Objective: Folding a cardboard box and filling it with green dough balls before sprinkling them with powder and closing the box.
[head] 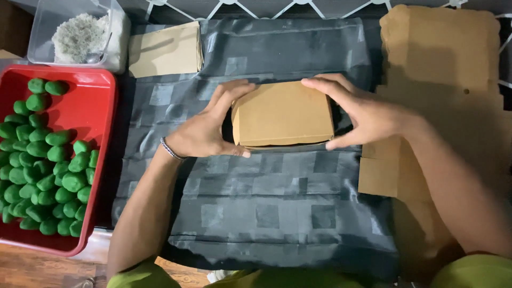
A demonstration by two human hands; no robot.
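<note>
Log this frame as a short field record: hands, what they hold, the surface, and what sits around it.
left hand: left hand grips the left end of the cardboard box
right hand: right hand grips the right end of the same box
box state: closed, brown, flat on the grey checked cloth
left side: red tray filled with green lumps
top left: clear container with pale crumbly material
behind box: folded cardboard stack
right side: flat cardboard sheets
</note>
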